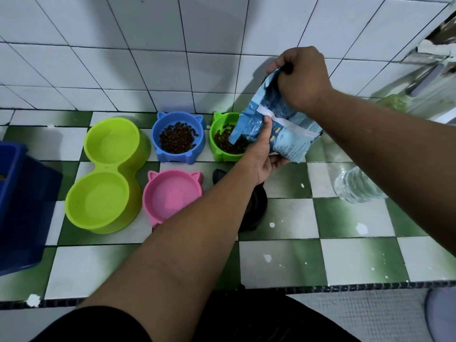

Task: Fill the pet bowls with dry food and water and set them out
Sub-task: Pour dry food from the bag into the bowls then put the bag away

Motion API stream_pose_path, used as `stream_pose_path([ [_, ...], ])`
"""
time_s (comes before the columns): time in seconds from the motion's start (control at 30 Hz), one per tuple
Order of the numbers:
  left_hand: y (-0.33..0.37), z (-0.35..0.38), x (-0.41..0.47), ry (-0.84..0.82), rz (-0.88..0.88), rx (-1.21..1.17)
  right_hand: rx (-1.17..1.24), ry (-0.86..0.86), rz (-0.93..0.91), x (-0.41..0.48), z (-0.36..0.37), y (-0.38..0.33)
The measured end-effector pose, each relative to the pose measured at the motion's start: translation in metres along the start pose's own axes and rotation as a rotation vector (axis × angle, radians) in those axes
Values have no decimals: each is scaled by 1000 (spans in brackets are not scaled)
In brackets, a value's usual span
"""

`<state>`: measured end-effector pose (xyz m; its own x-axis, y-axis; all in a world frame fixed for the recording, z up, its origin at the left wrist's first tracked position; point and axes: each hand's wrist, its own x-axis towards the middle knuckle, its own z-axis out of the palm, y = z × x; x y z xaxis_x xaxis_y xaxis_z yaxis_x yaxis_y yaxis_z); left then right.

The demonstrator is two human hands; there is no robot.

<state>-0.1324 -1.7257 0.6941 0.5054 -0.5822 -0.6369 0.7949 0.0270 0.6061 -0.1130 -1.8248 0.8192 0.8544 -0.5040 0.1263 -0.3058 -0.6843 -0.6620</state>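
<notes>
Head view shows a soft blue food bag [283, 134] tipped mouth-down over the green bowl [216, 154] at the back of the tiled tabletop [345, 218], with kibble [222, 140] lying in the bowl. The right hand [301, 77] pinches the bag's raised end. The left hand [261, 154] cups the bag from beneath near the mouth, thumb across the front, so both grips are clenched on it. The bag looks light, crinkly and slick, likely to buckle, so holding it high and low seems wise for steering the flow. The blue bowl [155, 138] holds kibble. The pink bowl [172, 193] and the lime double bowl [106, 174] look empty. A water bottle [355, 186] lies to the right.
</notes>
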Motion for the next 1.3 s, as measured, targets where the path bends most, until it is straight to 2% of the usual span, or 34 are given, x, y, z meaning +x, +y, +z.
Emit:
stream_pose_path([
  [0.3, -4, -3, -10, 35, 53, 33, 87, 105, 77, -12, -11, 2],
  [0.57, -2, -1, -22, 6, 128, 33, 47, 206, 136, -29, -22, -1],
  [0.83, 13, -12, -58, -10, 249, 61, 191, 344, 149, -61, -41, -31],
  [1.0, 8, -33, -103, -1, 250, 57, 201, 337, 128, -95, -38, -59],
  [1.3, -41, -80, -150, -20, 145, -14, 82, 181, -4, -152, 2, -100],
])
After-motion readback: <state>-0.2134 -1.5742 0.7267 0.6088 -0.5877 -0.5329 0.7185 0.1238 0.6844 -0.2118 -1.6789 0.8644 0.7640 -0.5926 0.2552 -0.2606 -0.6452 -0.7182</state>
